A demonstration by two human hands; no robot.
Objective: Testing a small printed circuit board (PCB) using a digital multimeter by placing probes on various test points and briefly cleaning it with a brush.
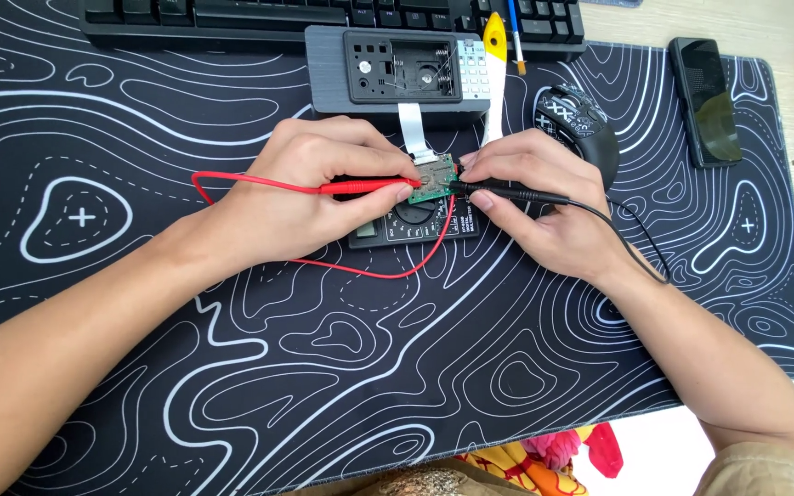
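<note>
Small green circuit board (435, 178), ribbon-cabled

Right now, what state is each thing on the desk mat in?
Left hand: gripping the red probe, tip on the circuit board.
Right hand: gripping the black probe, tip at the board.
Grey casing: open, back up.
Multimeter: face up, partly hidden.
Phone: screen dark.

The scene is viewed by one head-worn camera, aimed steeply down and close; the black, white-lined rubber mat (140, 349) on the surface fills the frame, the black keyboard (232, 18) at 12 o'clock.
</note>
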